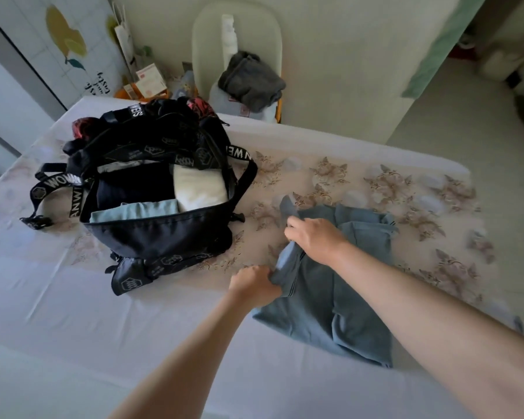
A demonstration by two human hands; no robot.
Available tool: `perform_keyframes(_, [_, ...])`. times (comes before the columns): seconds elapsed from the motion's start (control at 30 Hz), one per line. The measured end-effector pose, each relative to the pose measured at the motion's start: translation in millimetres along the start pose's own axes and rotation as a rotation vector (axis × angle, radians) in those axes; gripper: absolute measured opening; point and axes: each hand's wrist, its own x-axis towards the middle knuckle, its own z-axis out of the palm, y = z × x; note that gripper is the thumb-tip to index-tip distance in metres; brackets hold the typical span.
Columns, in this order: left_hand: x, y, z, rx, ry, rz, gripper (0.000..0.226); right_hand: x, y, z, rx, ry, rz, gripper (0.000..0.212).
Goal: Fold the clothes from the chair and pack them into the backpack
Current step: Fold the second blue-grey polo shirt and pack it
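A blue-grey garment (pixel 345 285) lies partly folded on the bed, right of centre. My left hand (pixel 254 282) grips its bunched left edge near the bottom. My right hand (pixel 312 237) pinches the same edge higher up, lifting a flap of cloth. The black backpack (pixel 152 234) lies open to the left, holding folded dark, white and light-blue clothes. Beyond the bed stands a pale chair (pixel 203 49) with a dark grey garment (pixel 251 80) heaped on lighter clothes.
The bed (pixel 73 313) has a white sheet with a floral panel across its far half. Backpack straps (pixel 52 189) trail to the left. Boxes and bags (pixel 146 80) stand by the wall at the back left. Bare floor (pixel 466 122) opens at the right.
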Motion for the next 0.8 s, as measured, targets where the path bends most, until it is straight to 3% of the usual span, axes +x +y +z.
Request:
perform_keyframes(0.13, [4,57,-27,0.005,-0.123,0.123,0.021,-40,41,-6,-0.025,0.082,0.109,0.042])
perform_keyframes(0.27, [1,124,-26,0.047,-0.257,0.234,0.028,-89,79,3,0.003,0.105,0.308,0.032])
perform_keyframes(0.33, [-2,147,-6,-0.056,-0.485,0.226,0.042,-119,85,10,-0.005,0.035,0.329,0.021])
perform_keyframes(0.4, [-8,157,15,-0.175,-0.741,0.188,0.045,-146,83,24,-0.047,-0.13,0.354,0.043])
perform_keyframes(0.43, [-8,157,25,-0.185,-0.77,0.226,0.038,-159,81,30,-0.03,-0.184,0.409,0.051])
perform_keyframes(0.47, [-6,156,33,-0.177,-0.697,0.292,0.029,-170,79,39,0.01,-0.159,0.465,0.058])
perform_keyframes(0.53, [1,148,46,-0.147,-0.33,0.355,0.018,-185,73,58,0.113,-0.02,0.587,0.068])
perform_keyframes(0.6, [13,129,56,-0.115,-0.003,0.372,0.017,-192,61,69,0.276,0.065,0.691,0.066])
perform_keyframes(0.7, [18,93,68,-0.004,0.086,0.535,0.029,-193,35,72,0.499,0.162,0.796,0.041])
perform_keyframes(0.8, [5,68,79,0.076,0.147,0.66,0.058,-193,9,75,0.484,0.271,0.951,0.038])
